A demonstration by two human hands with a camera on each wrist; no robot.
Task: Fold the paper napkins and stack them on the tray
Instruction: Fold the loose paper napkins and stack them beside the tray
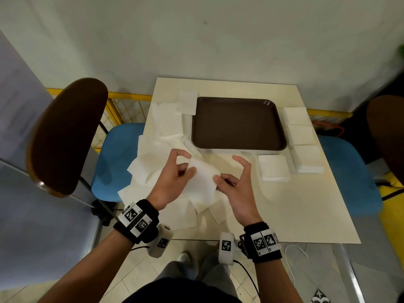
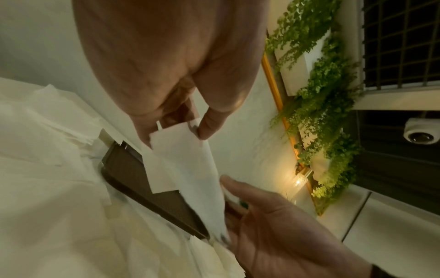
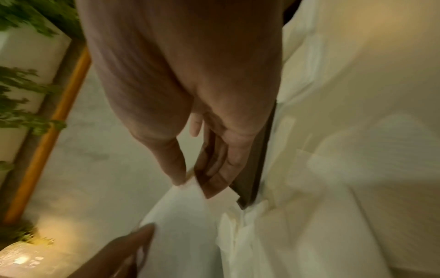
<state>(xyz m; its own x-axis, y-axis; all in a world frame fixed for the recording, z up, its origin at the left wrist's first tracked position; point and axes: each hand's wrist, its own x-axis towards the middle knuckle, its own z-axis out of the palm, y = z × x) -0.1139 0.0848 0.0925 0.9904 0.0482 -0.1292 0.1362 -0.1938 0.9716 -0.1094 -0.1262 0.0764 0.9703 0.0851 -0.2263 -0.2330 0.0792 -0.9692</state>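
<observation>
Here, head view: the left hand (image 1: pixel 172 182) and the right hand (image 1: pixel 235 186) are holding one white napkin (image 1: pixel 204 178) between them, above the near middle of the surface (image 1: pixel 306 204).
Left fingers: the thumb and forefinger are pinching the napkin's left edge.
Right fingers: the thumb is pressing its right edge; the other fingers are spreading loosely.
Tray (image 1: pixel 238 123): it is lying bare at the far middle.
Loose napkins (image 1: pixel 153 162): they are lying heaped left of the tray.
Folded stacks (image 1: pixel 303 138): they are sitting right of the tray.
Left wrist view: the napkin (image 2: pixel 190 169) is hanging between both hands, fingers (image 2: pixel 207 127) pinching its top corner.
Right wrist view: blurred; fingers (image 3: pixel 176 169) are gripping the napkin's (image 3: pixel 181 235) upper edge.
</observation>
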